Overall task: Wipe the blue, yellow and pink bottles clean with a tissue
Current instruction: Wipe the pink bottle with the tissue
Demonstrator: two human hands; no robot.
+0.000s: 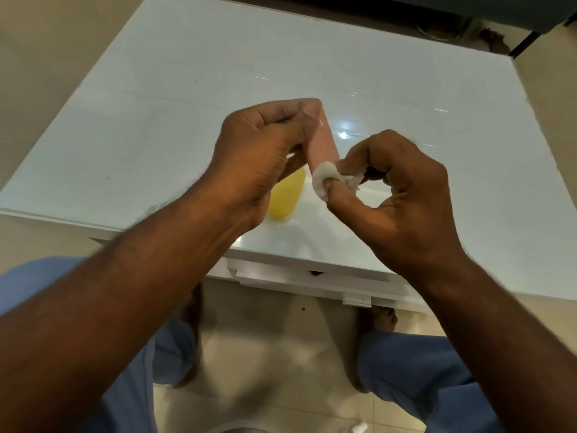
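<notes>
My left hand grips the pink bottle near its top and holds it tilted above the table. My right hand pinches a crumpled white tissue between thumb and fingers, and the tissue touches the lower end of the pink bottle. The yellow bottle stands on the white table close to the near edge, partly hidden behind my left hand. No blue bottle shows in this view.
The glossy white table reaches to a far edge where a dark object sits at the upper right. Below the near edge are my legs in blue trousers and a beige tiled floor with a small white scrap.
</notes>
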